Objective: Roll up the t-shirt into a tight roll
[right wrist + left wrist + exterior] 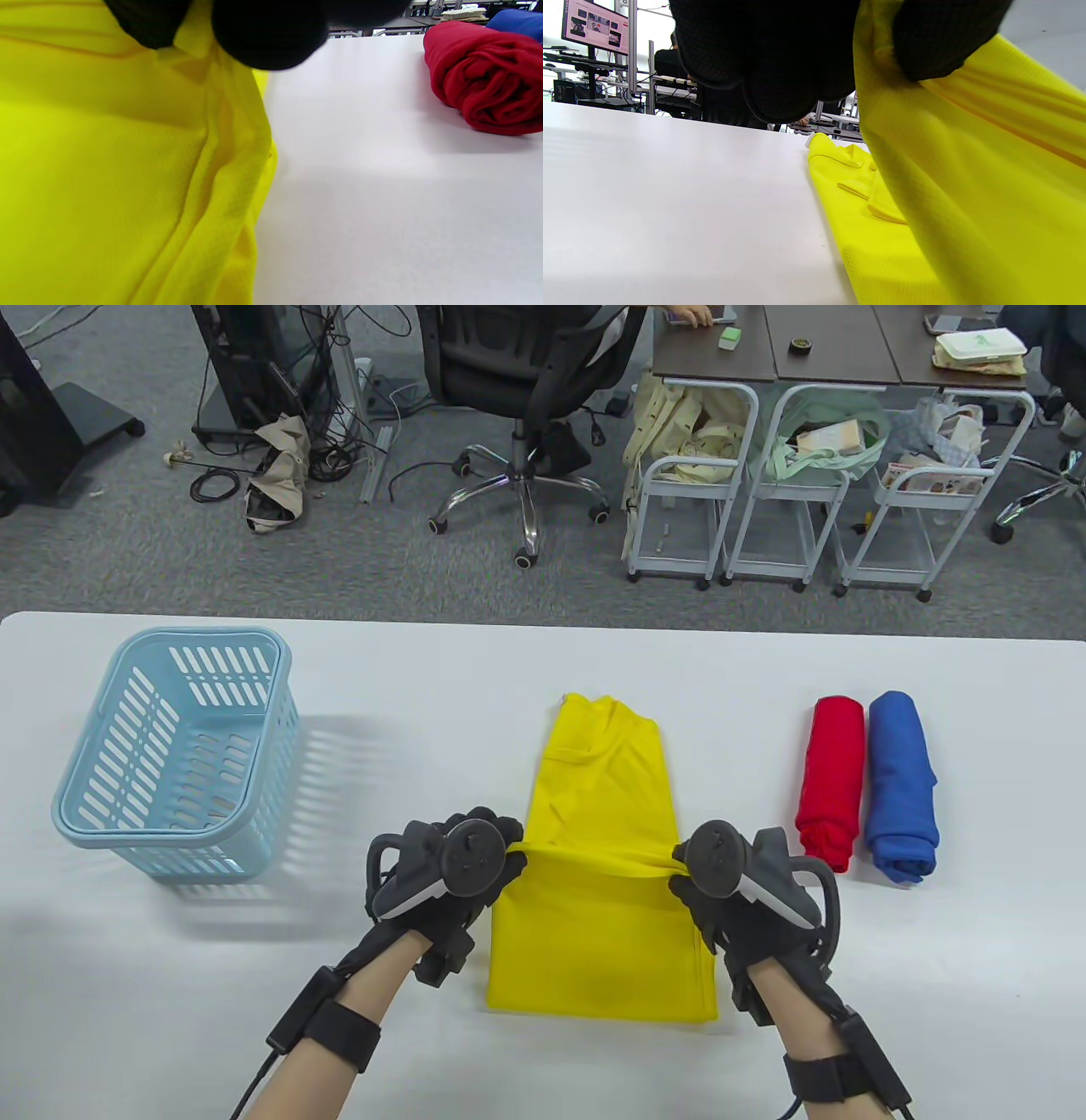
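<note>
A yellow t-shirt (601,797) lies folded into a long strip on the white table (543,653), collar end far from me. Its near part is lifted and pulled taut into a fold between my hands. My left hand (501,848) pinches the fold's left end; in the left wrist view the black fingers (780,63) clamp the yellow t-shirt (967,178). My right hand (683,869) pinches the right end; in the right wrist view gloved fingertips (267,34) squeeze the yellow t-shirt (106,169).
A light blue plastic basket (182,755) stands on the left of the table. A rolled red shirt (831,780) and a rolled blue shirt (901,785) lie side by side to the right. Office chairs, carts and desks stand beyond the far edge.
</note>
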A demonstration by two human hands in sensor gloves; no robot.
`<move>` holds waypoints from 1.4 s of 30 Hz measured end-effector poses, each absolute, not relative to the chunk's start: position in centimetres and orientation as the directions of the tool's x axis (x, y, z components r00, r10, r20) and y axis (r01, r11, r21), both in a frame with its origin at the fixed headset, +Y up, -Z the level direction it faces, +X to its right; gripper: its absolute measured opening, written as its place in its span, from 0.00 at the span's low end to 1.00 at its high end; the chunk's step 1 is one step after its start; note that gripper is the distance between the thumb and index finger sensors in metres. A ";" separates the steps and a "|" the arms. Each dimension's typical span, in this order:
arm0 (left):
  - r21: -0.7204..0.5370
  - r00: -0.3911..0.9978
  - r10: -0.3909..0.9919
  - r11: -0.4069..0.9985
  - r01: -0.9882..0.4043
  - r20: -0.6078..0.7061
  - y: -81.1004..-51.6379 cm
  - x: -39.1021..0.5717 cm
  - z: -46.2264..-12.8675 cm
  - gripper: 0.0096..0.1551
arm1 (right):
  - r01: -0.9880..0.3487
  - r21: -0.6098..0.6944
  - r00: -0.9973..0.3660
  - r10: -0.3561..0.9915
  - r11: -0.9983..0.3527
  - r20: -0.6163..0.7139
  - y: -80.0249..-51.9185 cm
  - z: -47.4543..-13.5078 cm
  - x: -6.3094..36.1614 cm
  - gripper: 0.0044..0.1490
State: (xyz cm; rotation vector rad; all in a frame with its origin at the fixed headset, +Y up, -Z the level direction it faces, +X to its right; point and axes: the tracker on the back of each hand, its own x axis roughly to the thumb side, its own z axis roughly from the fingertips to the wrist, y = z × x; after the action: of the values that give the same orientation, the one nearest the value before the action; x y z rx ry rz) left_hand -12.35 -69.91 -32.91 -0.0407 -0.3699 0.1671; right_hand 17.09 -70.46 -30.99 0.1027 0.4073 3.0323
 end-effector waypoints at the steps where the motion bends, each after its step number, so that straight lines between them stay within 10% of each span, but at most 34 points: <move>1: -0.086 0.921 0.161 0.986 -0.140 0.355 -70.2 -12.1 -33.2 0.24 | -0.075 0.288 -0.994 0.096 -0.955 0.060 -70.8 -31.3 17.1 0.29; 11: -0.231 0.925 0.063 0.973 0.027 0.374 -71.4 -9.8 -35.9 0.23 | -0.046 0.511 -0.992 0.100 -0.858 0.080 -71.8 -34.9 17.7 0.27; 16: -0.038 0.992 0.055 0.998 -0.051 0.117 -67.4 -9.6 -39.9 0.35 | -0.129 0.182 -0.971 0.087 -0.975 -0.224 -67.0 -38.2 17.6 0.41; 19: -0.050 0.994 0.078 0.996 -0.075 0.076 -66.3 -9.6 -40.0 0.45 | -0.114 0.196 -0.958 0.056 -0.974 -0.282 -66.0 -38.7 17.8 0.49; 30: -0.476 0.862 0.054 0.850 0.226 0.505 -76.7 -9.4 -30.3 0.38 | 0.017 0.463 -0.993 0.040 -0.886 0.112 -74.5 -29.4 15.6 0.36; 42: -0.351 0.813 0.065 0.920 0.177 0.579 -75.9 -10.1 -25.7 0.41 | 0.045 0.443 -0.966 0.074 -0.895 0.247 -73.7 -24.6 16.0 0.41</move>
State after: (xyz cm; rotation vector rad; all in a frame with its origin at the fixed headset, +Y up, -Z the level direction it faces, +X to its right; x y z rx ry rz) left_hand -10.15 -75.94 -25.66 -0.4059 -0.6237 -0.0613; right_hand 16.04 -73.67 -24.57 0.4065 0.7148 3.0163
